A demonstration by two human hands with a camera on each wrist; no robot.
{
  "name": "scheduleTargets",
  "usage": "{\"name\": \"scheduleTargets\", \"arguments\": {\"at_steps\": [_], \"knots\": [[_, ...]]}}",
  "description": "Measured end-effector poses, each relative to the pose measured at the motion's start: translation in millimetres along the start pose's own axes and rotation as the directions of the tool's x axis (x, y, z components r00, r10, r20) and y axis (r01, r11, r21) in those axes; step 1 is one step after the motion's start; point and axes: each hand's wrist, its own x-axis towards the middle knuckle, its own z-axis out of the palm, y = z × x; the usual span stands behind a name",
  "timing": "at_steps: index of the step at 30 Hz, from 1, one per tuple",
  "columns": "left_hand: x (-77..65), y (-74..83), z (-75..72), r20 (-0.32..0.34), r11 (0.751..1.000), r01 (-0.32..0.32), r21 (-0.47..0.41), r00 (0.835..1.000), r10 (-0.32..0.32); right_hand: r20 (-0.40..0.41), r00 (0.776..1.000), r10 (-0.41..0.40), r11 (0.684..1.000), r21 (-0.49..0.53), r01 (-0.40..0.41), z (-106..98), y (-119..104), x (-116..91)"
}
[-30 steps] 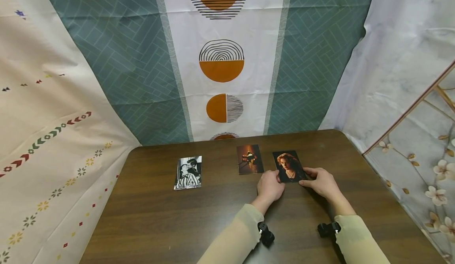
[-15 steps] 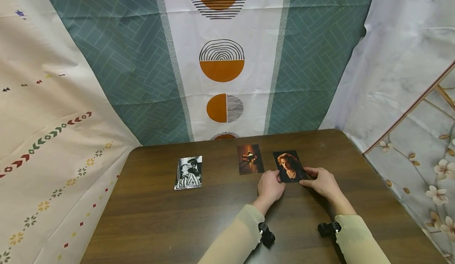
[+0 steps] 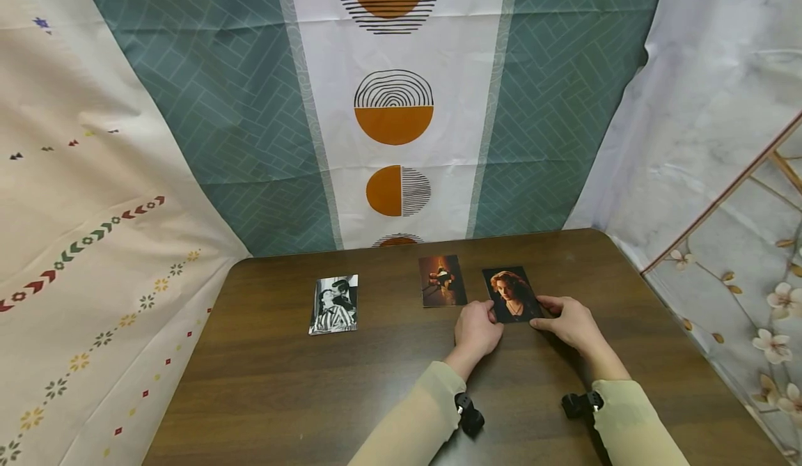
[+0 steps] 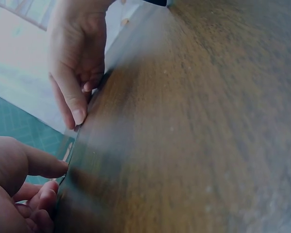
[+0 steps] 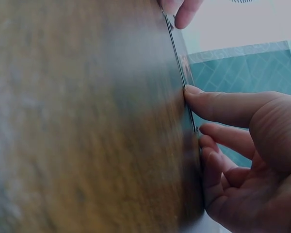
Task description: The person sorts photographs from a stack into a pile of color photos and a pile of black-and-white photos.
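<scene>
Grip's on at both ends: left hand (image 3: 477,329) pinches the portrait card (image 3: 509,290) by its near-left corner, right hand (image 3: 570,324) pinches the near-right corner, thumb on the near edge. Card's toward the far right of the brown table (image 3: 376,396), flat or nearly so, slightly rotated, with the orange-toned card (image 3: 441,282) just beside it on the left, not touching. Black-and-white card (image 3: 334,306) lies further left, well apart from the other two.
</scene>
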Motion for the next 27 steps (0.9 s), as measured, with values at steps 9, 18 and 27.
{"name": "scheduleTargets", "arguments": {"at_steps": [9,18,27], "knots": [[1.0,-2.4,-2.7,0.030,0.998,-0.001,-0.056,1.000,0.003,0.040,0.999,0.016,0.999,0.030,-0.018,-3.0,-1.7,-0.4],[-1.2,-12.4,-14.1,0.053,0.970,-0.046,-0.240,0.997,0.060,0.007,1.000,0.010,0.997,0.076,-0.011,-2.4,-6.7,1.0],[0.8,-31.6,-39.6,0.000,0.925,-0.095,-0.367,0.995,0.102,-0.036,0.999,-0.024,0.995,0.091,0.027,15.3,-31.0,9.8]]}}
